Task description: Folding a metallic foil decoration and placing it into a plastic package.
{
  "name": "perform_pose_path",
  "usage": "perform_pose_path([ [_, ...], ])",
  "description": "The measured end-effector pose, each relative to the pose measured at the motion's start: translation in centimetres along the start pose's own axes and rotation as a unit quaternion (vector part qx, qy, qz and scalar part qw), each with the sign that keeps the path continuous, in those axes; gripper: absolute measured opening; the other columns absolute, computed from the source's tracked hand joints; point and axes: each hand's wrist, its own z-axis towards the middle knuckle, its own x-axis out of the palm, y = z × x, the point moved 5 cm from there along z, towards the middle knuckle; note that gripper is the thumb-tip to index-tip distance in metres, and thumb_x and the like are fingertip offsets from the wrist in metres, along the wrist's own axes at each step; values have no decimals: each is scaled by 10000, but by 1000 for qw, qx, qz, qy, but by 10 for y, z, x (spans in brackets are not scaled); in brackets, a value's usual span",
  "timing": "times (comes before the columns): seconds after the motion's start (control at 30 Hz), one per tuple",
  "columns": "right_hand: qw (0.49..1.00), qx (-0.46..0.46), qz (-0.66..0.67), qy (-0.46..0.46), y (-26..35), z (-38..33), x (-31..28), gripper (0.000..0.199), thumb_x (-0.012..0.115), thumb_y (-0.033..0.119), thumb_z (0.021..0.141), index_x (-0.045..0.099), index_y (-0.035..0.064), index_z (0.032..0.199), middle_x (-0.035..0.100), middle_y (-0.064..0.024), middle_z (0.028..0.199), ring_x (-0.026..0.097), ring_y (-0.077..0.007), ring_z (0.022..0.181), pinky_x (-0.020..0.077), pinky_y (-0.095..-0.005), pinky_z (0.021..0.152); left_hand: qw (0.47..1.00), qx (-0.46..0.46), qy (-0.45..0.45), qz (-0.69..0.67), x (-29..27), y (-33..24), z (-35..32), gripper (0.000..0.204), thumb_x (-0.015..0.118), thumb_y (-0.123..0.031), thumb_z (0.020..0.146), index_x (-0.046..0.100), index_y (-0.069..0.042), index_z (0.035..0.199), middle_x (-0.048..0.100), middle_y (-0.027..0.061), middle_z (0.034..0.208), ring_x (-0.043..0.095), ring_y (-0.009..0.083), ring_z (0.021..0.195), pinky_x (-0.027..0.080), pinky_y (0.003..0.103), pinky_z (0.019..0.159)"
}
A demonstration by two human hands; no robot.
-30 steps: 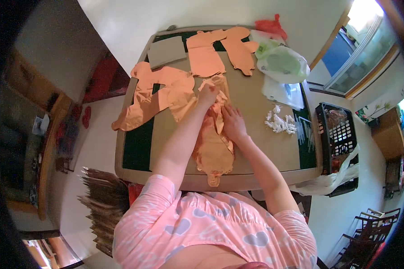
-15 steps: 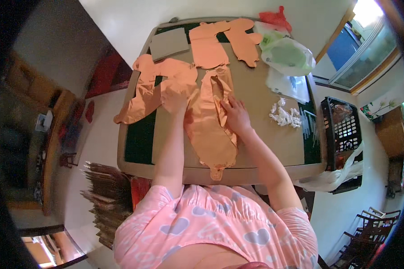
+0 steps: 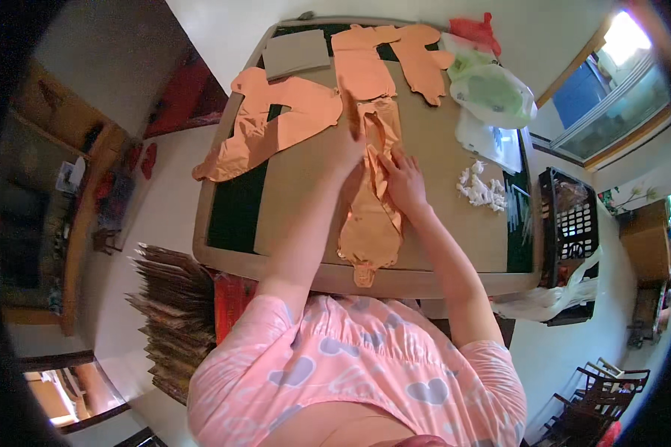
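Observation:
A deflated orange-copper foil balloon (image 3: 370, 231) lies lengthwise before me on the brown board, its tabbed end over the table's near edge. It is folded narrow, with a long dark gap between its creased upper layers. My right hand (image 3: 407, 185) rests on its right side, fingers spread over the foil. My left hand (image 3: 350, 145) stands edge-on along its left side; its fingers are smeared by motion. To the left lies a curved flat foil balloon (image 3: 287, 104). Beyond the middle one are another flat foil balloon (image 3: 363, 71) and a further foil balloon (image 3: 421, 63).
A grey flat sheet (image 3: 297, 54) lies at the far left of the table. On the right are a pale plastic bag (image 3: 492, 93), a red bag (image 3: 476, 32), a white tangle of string or ribbon (image 3: 482, 188) and clear straws (image 3: 517, 212). A black crate (image 3: 569, 216) stands beside the table.
My left hand has moved right, away from the curved balloon. The left side of the middle balloon has come inward, so it looks narrower. My right hand stays on its right side. The view has shifted slightly.

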Motion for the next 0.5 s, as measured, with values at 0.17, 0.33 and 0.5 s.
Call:
perform_pose_path([
  [0.17, 1000, 5, 17, 2, 6, 2, -1, 381, 520, 67, 819, 599, 104, 1190, 500, -190, 1326, 447, -354, 1253, 321, -510, 1068, 996, 47, 65, -35, 63, 23, 2, 247, 649, -277, 836, 592, -48, 907, 643, 157, 817, 636, 334, 799, 494, 427, 708],
  [0.33, 1000, -5, 4, 14, -1, -1, 5, 425, 550, 127, 822, 553, 125, 1247, 428, -178, 1409, 427, -339, 1279, 299, -512, 1083, 977, 119, -4, -174, 54, 45, 9, 226, 549, -250, 927, 635, -50, 989, 640, 170, 1012, 612, 333, 971, 483, 386, 806],
  [0.5, 998, 31, 22, 44, -1, 0, 3, 406, 531, 131, 838, 562, 127, 1243, 423, -169, 1417, 399, -317, 1316, 278, -520, 1096, 931, 307, 51, 190, 44, 38, -20, 443, 475, -373, 956, 500, -111, 1312, 435, 165, 1400, 380, 335, 1314, 334, 443, 1048],
])
